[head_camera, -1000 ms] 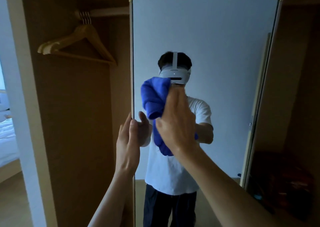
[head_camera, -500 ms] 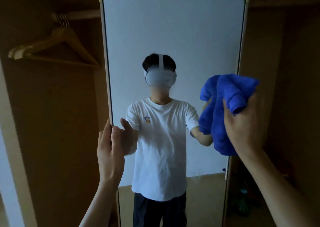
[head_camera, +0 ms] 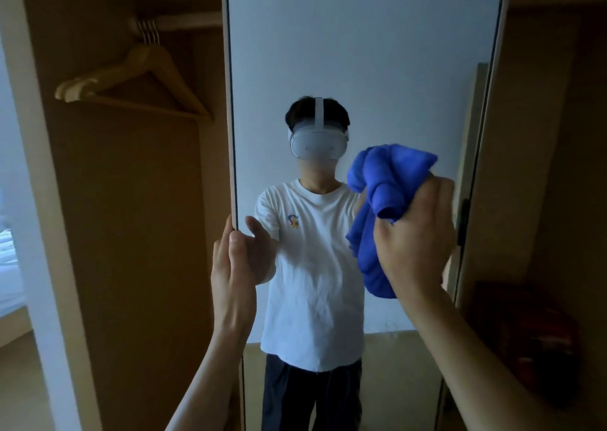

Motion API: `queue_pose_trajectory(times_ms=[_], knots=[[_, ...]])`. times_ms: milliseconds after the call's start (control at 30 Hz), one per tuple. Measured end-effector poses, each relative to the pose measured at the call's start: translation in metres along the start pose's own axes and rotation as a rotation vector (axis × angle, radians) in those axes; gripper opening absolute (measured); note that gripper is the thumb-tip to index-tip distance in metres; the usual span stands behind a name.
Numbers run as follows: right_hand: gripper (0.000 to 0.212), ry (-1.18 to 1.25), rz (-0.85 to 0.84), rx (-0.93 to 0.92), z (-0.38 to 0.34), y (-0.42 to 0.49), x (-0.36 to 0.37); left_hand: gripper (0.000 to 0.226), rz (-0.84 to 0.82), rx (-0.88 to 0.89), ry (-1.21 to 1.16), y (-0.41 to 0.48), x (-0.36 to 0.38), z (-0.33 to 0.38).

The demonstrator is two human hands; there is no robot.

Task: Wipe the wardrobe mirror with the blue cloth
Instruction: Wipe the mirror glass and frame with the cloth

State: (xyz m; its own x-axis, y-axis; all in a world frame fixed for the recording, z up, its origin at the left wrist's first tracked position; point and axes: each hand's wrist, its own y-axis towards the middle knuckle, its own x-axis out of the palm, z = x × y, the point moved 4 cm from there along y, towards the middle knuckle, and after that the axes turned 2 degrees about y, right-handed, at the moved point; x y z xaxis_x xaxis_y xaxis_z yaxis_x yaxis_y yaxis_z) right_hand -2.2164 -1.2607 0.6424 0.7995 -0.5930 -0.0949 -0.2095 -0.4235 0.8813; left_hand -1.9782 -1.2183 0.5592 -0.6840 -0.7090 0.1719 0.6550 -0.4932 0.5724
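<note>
Both hands are up at the wardrobe mirror, well apart. The left hand grips the mirror's left edge about halfway up, its arm rising from below and the thumb tip lying on the pale frame. The right hand has its fingers curled round the bunched blue cloth, with the back of the hand turned toward the camera and the forearm coming in from the lower right.

The mirror is a tall panel with rounded corners, standing in front of a brown wooden wardrobe. Open glass spreads above the cloth to the top edge and leftward to the held edge. On the right, only a narrow strip remains between the hand and the frame.

The cloth sits at the right part of the glass, at mid height; I cannot tell whether it touches. To the left, wooden hangers hang from a rail, clear of the left hand.

Reflected in the glass is a white T-shirt with a small coloured chest emblem, too small to read.
</note>
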Motion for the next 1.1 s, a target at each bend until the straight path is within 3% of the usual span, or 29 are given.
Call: queue_pose_trajectory(times_ms=[100,233,333,433,533,833,1100], knots=[[0.047,-0.078,-0.038,-0.058,-0.036,-0.003,0.021,0.077,-0.033,-0.026,0.005,-0.001,-0.002,0.000],[0.045,-0.223,-0.088,-0.303,-0.072,-0.032,0.057,0.090,-0.086,-0.075,-0.069,0.002,-0.007,-0.004],[0.047,-0.122,-0.234,-0.450,-0.081,-0.038,0.075,0.073,-0.173,-0.064,-0.101,0.003,-0.012,0.002],[0.030,-0.108,-0.326,-0.607,-0.085,-0.028,0.071,0.072,-0.273,-0.095,-0.122,0.010,-0.021,0.003],[0.022,-0.159,-0.372,-0.659,-0.093,-0.010,0.063,0.076,-0.305,-0.130,-0.111,0.016,-0.030,0.001],[0.043,-0.286,-0.486,-0.753,-0.072,-0.077,0.072,0.056,-0.242,-0.220,-0.135,0.021,-0.032,-0.012],[0.057,-0.304,-0.684,-0.748,-0.035,-0.164,0.086,0.059,-0.224,-0.195,-0.079,0.018,-0.036,-0.029]])
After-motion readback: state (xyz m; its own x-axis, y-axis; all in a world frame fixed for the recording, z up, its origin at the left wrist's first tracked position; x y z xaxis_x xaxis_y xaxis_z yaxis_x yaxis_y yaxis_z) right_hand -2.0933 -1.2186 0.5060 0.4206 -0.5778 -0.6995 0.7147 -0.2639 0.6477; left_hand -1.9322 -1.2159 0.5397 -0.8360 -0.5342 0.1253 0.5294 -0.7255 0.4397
